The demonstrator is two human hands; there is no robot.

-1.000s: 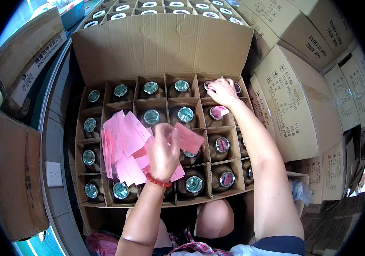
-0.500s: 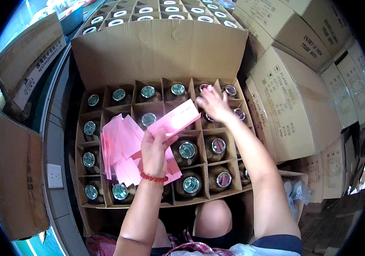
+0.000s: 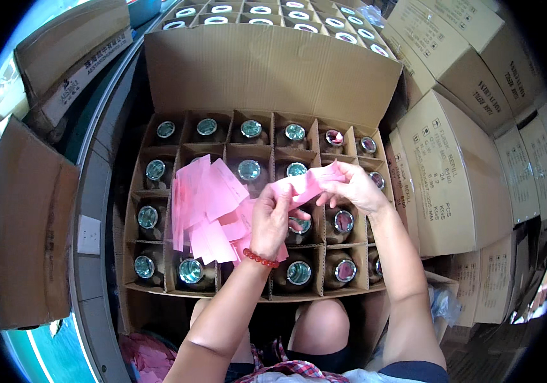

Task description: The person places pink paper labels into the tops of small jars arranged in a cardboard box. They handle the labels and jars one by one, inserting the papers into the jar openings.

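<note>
My left hand [image 3: 272, 217] grips a few pink paper slips [image 3: 302, 185] over the middle of an open, divided carton [image 3: 264, 73]. My right hand [image 3: 357, 188] pinches the right end of these slips between thumb and fingers. Left of my left hand, a loose pile of pink slips [image 3: 212, 210] lies across the dividers. Glass flask liners stand upright in the compartments. Those toward the left, such as a greenish-mouthed liner [image 3: 148, 217], show no pink. Pink shows inside several on the right, including a near-side liner [image 3: 345, 270]. Pink paper pokes from a far-row liner's mouth [image 3: 334, 137].
Behind the raised flap stands another divided carton [image 3: 260, 22] of round-mouthed liners. Closed cartons [image 3: 458, 172] are stacked at the right. Folded cardboard [image 3: 27, 223] stands at the left. Pink material [image 3: 149, 357] lies by my knees, and clear plastic [image 3: 444, 305] at lower right.
My right hand has left a far-row liner's mouth and come back to the slips in my left hand, now pinching their end. The scene has shifted rightward in view.
</note>
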